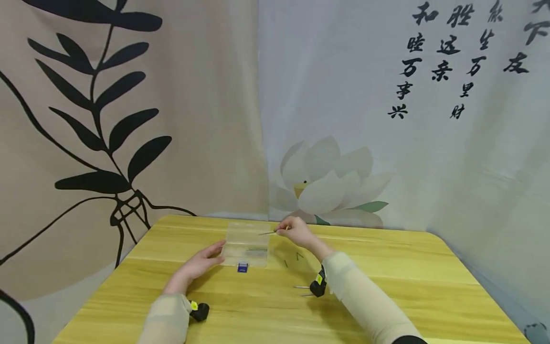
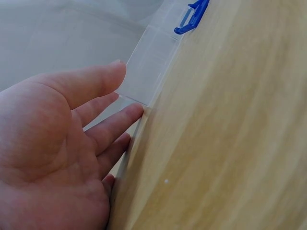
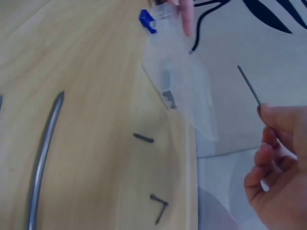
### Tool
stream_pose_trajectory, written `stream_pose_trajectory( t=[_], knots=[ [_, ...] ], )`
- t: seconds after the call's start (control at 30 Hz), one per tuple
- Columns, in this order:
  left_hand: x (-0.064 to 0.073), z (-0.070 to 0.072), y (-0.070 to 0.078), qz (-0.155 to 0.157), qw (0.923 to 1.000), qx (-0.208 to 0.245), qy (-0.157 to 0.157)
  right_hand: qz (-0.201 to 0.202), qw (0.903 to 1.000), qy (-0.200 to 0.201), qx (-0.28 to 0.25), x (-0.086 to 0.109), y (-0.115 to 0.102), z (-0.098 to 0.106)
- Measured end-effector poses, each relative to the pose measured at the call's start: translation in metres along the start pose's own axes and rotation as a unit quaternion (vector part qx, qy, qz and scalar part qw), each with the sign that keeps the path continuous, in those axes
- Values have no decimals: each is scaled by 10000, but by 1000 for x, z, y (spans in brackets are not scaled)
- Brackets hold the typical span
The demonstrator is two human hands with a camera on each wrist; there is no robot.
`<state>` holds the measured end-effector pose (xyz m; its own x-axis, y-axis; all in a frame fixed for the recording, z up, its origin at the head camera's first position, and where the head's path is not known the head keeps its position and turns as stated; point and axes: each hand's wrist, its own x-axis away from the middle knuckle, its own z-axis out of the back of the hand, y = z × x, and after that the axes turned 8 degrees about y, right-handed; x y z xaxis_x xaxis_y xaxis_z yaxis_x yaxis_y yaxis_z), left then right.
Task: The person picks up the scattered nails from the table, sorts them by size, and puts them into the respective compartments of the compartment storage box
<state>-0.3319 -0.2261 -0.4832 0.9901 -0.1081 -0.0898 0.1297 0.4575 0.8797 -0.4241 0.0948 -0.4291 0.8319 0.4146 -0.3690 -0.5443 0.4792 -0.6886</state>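
Observation:
A clear plastic box (image 1: 245,260) with a blue latch (image 1: 242,267) lies on the table with its lid (image 1: 246,232) raised at the back. Several dark nails (image 1: 256,249) lie inside it. My left hand (image 1: 200,263) rests against the box's left side, its fingers nearly straight and the thumb along the edge in the left wrist view. My right hand (image 1: 296,232) pinches a nail (image 3: 248,85) between thumb and fingertips, above the box's right edge. The nail's pointed end sticks out away from the hand.
Short nails (image 3: 143,138) lie on the wooden table (image 1: 258,310) right of the box, some of them close together. Nearer the right wrist is a long thick nail (image 3: 45,158), with another beside it. A printed curtain (image 1: 215,119) hangs behind the table.

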Motion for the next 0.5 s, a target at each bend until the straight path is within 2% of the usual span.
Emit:
stream_pose_trajectory(
  t=[0.5],
  knots=[
    [-1,-4,1,104,9999,29,126,184,9991,-307,210,-23,-8,-45]
  ],
)
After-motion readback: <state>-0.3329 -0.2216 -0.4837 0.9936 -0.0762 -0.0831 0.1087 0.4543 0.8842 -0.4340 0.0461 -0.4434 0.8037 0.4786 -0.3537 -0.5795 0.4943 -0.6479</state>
